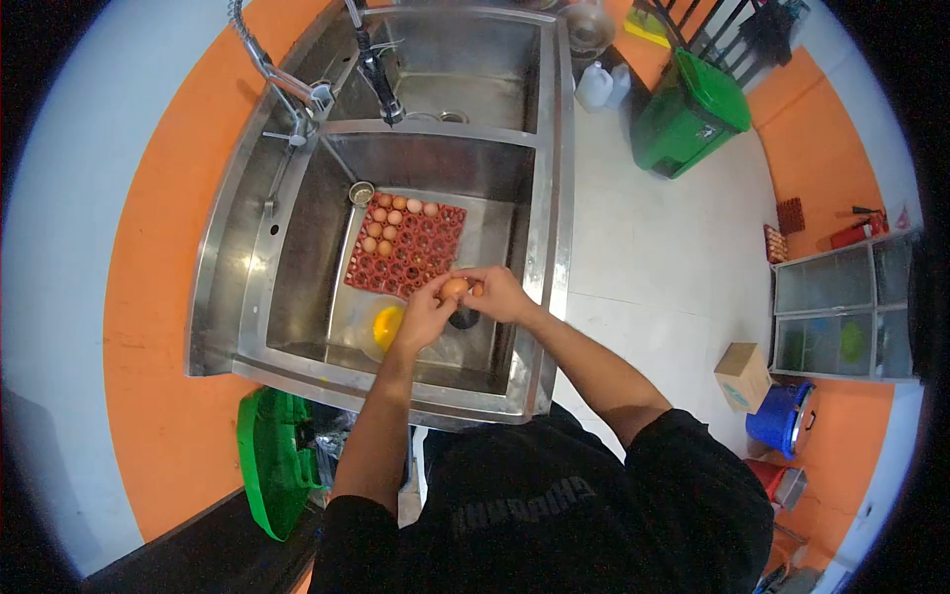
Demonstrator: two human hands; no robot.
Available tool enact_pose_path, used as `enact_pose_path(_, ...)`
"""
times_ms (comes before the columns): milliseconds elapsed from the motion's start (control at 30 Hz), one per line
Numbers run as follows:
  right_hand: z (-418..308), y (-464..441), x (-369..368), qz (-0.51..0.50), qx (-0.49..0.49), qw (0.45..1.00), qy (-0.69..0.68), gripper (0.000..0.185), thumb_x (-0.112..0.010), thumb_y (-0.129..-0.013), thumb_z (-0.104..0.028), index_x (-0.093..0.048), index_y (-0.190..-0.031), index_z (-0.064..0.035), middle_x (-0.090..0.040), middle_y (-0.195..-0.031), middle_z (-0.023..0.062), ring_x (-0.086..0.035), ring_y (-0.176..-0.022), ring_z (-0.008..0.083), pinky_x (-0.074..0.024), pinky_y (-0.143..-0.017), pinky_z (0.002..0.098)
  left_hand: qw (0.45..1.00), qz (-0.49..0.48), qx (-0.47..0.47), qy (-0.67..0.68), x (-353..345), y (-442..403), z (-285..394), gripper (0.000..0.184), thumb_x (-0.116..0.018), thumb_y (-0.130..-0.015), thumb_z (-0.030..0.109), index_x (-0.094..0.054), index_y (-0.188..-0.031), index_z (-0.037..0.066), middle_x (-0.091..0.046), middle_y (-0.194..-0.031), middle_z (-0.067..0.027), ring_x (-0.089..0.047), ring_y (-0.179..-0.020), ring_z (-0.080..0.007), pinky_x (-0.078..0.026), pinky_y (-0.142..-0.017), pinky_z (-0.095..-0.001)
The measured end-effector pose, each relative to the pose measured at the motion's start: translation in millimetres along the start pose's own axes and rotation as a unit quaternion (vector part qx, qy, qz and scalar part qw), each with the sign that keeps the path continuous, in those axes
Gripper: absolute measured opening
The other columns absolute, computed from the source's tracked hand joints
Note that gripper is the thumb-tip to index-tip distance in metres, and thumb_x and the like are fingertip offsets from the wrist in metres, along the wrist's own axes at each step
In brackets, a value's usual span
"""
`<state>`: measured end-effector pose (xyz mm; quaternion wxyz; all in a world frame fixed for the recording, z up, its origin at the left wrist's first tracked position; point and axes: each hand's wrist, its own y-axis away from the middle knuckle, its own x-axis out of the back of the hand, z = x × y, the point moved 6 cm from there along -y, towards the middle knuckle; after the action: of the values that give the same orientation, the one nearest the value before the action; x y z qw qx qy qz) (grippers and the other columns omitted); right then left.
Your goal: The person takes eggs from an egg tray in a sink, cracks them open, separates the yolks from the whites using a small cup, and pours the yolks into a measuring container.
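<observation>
Over the front of the near steel sink basin, my left hand (427,309) and my right hand (497,294) meet around a brown egg (454,288). The fingers of both are closed on it. Just beyond them in the basin lies a red egg tray (426,243), with several brown eggs at its far left side and bare cups elsewhere. Below my left hand is a clear bowl with yellow egg content (387,326). A dark round thing (463,318) shows under my right hand, partly hidden.
A steel strainer (362,193) sits at the basin's left. The spray faucet (378,79) hangs over the divider between the two basins. A green bin (691,114) stands on the floor at the back right; a cardboard box (742,377) and blue drum (781,420) are farther right.
</observation>
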<state>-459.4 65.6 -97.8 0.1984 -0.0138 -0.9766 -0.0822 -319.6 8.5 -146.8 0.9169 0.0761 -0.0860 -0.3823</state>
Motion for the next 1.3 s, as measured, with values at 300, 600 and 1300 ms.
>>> enact_pose_path(300,7.4,0.7,-9.7,0.055,0.055,0.996,0.037,0.044,-0.067,-0.077,-0.019,-0.065,-0.120,-0.0086,-0.058,-0.063,0.0128,-0.056,-0.055,0.0166,-0.0473,-0.058,0.0331,0.990,0.028,-0.023,-0.137,-1.5,0.4,2.5,0.045,-0.060,-0.084,0.005,-0.054,-0.128,-0.003,-0.066,-0.106,-0.0153,-0.062,-0.096,-0.0186,-0.049,-0.086,-0.0322)
enact_pose_path(600,9.4,-0.1,-5.7,0.045,0.052,0.997,0.043,0.046,-0.067,-0.076,-0.018,-0.064,-0.121,-0.0092,-0.062,-0.073,0.0170,-0.060,-0.061,0.0212,-0.0488,-0.062,0.0333,0.988,0.003,-0.017,-0.151,-5.1,-1.2,10.1,0.046,-0.054,-0.082,0.000,-0.054,-0.128,-0.001,-0.066,-0.106,-0.0125,-0.061,-0.100,-0.0162,-0.048,-0.089,-0.0309)
enact_pose_path(1300,7.0,-0.9,0.0,0.020,0.123,0.989,0.083,0.039,-0.064,-0.080,-0.016,-0.065,-0.118,-0.0078,-0.064,-0.084,0.0199,-0.064,-0.076,0.0344,-0.0513,-0.070,0.0407,0.977,-0.006,-0.034,-0.209,-3.5,0.9,15.8,0.048,-0.056,-0.080,0.001,-0.054,-0.128,0.002,-0.066,-0.095,-0.0134,-0.063,-0.086,-0.0186,-0.050,-0.079,-0.0303)
